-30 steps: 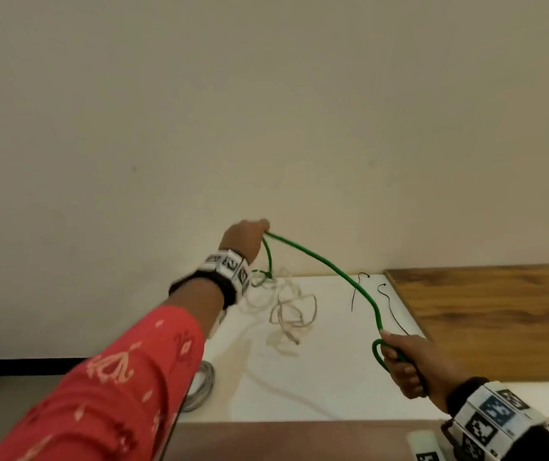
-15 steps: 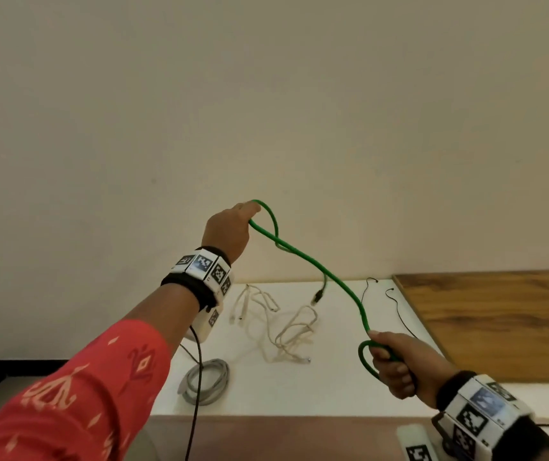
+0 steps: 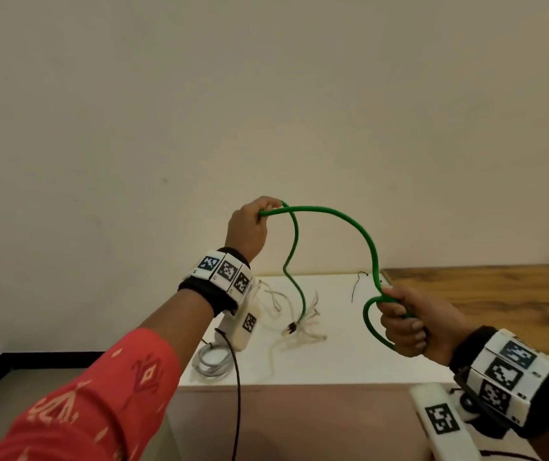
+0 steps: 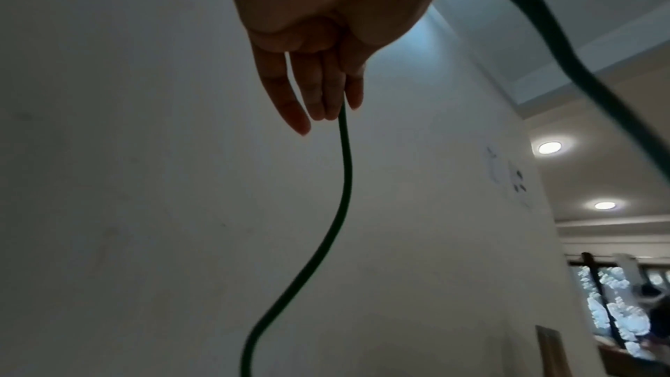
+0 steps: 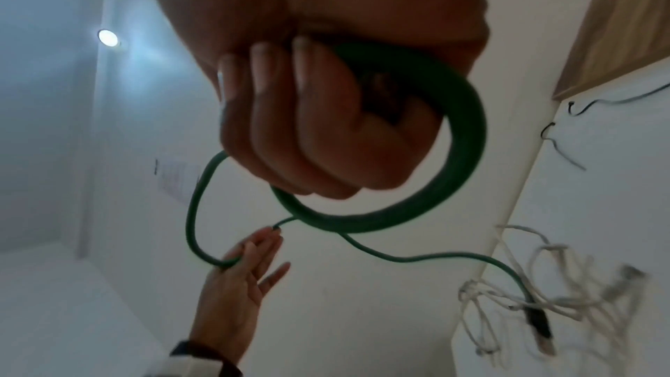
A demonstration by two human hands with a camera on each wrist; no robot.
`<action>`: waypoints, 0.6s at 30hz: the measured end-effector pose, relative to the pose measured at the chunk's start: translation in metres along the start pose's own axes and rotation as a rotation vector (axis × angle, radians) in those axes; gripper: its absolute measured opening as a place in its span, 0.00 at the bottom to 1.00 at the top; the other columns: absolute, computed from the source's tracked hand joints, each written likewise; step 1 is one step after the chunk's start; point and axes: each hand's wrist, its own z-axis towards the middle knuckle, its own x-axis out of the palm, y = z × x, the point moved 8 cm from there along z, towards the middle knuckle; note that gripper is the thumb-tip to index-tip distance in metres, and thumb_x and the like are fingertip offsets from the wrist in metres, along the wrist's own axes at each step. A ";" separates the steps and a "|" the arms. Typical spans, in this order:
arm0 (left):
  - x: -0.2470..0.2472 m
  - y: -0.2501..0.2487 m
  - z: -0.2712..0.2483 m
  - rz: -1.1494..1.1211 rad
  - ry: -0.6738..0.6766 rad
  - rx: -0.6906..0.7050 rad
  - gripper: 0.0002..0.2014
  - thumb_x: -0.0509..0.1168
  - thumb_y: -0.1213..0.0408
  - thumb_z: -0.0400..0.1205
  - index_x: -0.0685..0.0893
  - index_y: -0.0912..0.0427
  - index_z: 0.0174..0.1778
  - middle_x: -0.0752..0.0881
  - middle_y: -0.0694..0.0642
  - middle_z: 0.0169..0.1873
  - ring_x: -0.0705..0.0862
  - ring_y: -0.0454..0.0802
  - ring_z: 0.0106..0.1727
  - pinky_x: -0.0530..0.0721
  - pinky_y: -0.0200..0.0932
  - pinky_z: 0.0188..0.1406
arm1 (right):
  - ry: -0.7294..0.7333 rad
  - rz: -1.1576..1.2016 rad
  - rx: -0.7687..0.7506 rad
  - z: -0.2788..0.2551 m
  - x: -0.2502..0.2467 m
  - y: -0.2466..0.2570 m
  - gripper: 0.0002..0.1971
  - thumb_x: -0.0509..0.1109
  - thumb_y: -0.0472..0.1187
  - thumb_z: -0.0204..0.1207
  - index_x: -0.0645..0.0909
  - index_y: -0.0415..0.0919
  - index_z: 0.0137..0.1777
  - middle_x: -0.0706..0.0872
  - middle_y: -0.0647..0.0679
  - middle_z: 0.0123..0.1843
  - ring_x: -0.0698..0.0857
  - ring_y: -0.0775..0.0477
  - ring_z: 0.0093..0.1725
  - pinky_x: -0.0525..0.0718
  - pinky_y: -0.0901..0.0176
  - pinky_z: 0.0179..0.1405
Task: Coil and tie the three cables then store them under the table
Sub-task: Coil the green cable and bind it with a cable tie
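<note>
A green cable [image 3: 363, 234] arcs between my two hands above the white table [image 3: 339, 357]. My left hand [image 3: 266, 211] is raised and pinches the cable near its top bend; the fingers [image 4: 319, 90] point along the cable [image 4: 344, 182]. From there the free end hangs down to a dark plug [image 3: 291, 327] just over the table. My right hand [image 3: 402, 327] is lower, fisted round a small loop of the green cable [image 5: 467, 139]. A tangled white cable [image 3: 303, 331] lies on the table. A coiled grey cable [image 3: 211, 359] sits at the table's front left corner.
Thin black wires [image 3: 358, 284] lie at the back of the white table. A wooden tabletop [image 3: 482, 294] adjoins it on the right. A plain wall [image 3: 266, 111] stands right behind. The floor with a black skirting [image 3: 17, 357] is at the left.
My left hand has risen and moved right, toward the right hand. The green cable between them went from taut to a slack arc, and its plug end was drawn up off the table.
</note>
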 end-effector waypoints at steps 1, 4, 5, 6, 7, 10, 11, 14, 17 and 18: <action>-0.005 0.001 0.005 0.006 -0.013 -0.012 0.15 0.54 0.75 0.82 0.85 0.63 0.56 0.88 0.65 0.52 0.84 0.63 0.54 0.86 0.60 0.50 | -0.030 -0.032 0.014 -0.003 -0.003 -0.004 0.21 0.57 0.48 0.75 0.64 0.45 0.19 0.60 0.55 0.12 0.56 0.57 0.12 0.54 0.73 0.13; -0.002 0.002 0.020 0.011 0.022 -0.039 0.19 0.52 0.77 0.82 0.80 0.61 0.64 0.86 0.66 0.53 0.82 0.60 0.58 0.83 0.60 0.58 | -0.085 -0.152 0.075 -0.007 -0.012 -0.022 0.24 0.51 0.47 0.81 0.64 0.45 0.20 0.59 0.53 0.14 0.54 0.56 0.14 0.52 0.71 0.13; 0.006 0.003 0.023 0.034 0.071 -0.039 0.20 0.53 0.76 0.82 0.77 0.60 0.68 0.85 0.65 0.55 0.82 0.59 0.60 0.80 0.58 0.62 | -0.095 -0.181 0.100 -0.008 -0.013 -0.028 0.25 0.51 0.47 0.81 0.64 0.45 0.20 0.59 0.53 0.15 0.54 0.56 0.14 0.52 0.71 0.13; 0.016 0.003 0.026 0.071 0.129 -0.042 0.21 0.54 0.75 0.82 0.73 0.59 0.72 0.84 0.66 0.59 0.81 0.59 0.63 0.78 0.55 0.66 | -0.106 -0.198 0.116 -0.007 -0.016 -0.033 0.25 0.51 0.47 0.81 0.64 0.45 0.20 0.59 0.53 0.15 0.53 0.56 0.15 0.52 0.71 0.14; 0.027 0.006 0.027 0.128 0.188 -0.054 0.23 0.56 0.73 0.82 0.68 0.58 0.75 0.81 0.68 0.64 0.79 0.61 0.67 0.76 0.52 0.68 | -0.117 -0.208 0.131 -0.005 -0.018 -0.037 0.25 0.52 0.47 0.81 0.64 0.45 0.20 0.60 0.53 0.15 0.54 0.56 0.15 0.52 0.70 0.14; 0.051 0.022 0.028 0.321 0.320 -0.104 0.31 0.61 0.66 0.82 0.56 0.55 0.80 0.77 0.70 0.68 0.77 0.65 0.67 0.75 0.51 0.64 | -0.146 -0.222 0.169 0.001 -0.024 -0.048 0.24 0.53 0.48 0.81 0.65 0.45 0.21 0.60 0.52 0.15 0.54 0.56 0.15 0.52 0.71 0.15; 0.058 0.027 0.028 0.349 0.345 -0.117 0.32 0.61 0.65 0.82 0.52 0.55 0.80 0.72 0.67 0.73 0.77 0.64 0.68 0.75 0.51 0.64 | -0.150 -0.224 0.177 0.003 -0.027 -0.051 0.24 0.53 0.48 0.81 0.65 0.45 0.21 0.60 0.52 0.16 0.54 0.56 0.15 0.51 0.71 0.16; 0.067 0.025 0.033 0.336 0.350 -0.084 0.34 0.59 0.62 0.83 0.47 0.56 0.81 0.52 0.56 0.82 0.73 0.61 0.73 0.70 0.47 0.69 | -0.148 -0.219 0.172 0.009 -0.029 -0.053 0.24 0.54 0.48 0.81 0.64 0.45 0.21 0.60 0.52 0.16 0.53 0.55 0.16 0.51 0.70 0.16; 0.058 0.001 0.045 0.293 0.254 0.006 0.34 0.58 0.62 0.83 0.46 0.57 0.81 0.49 0.56 0.83 0.75 0.60 0.71 0.70 0.43 0.67 | -0.125 -0.205 0.136 0.010 -0.028 -0.047 0.24 0.54 0.48 0.81 0.65 0.45 0.21 0.60 0.52 0.16 0.53 0.56 0.16 0.51 0.69 0.16; 0.051 -0.010 0.047 0.293 0.219 0.047 0.34 0.59 0.63 0.83 0.46 0.57 0.81 0.49 0.56 0.83 0.76 0.59 0.70 0.71 0.43 0.66 | -0.113 -0.205 0.125 0.010 -0.027 -0.044 0.24 0.54 0.48 0.81 0.64 0.45 0.21 0.60 0.53 0.16 0.53 0.56 0.16 0.51 0.68 0.16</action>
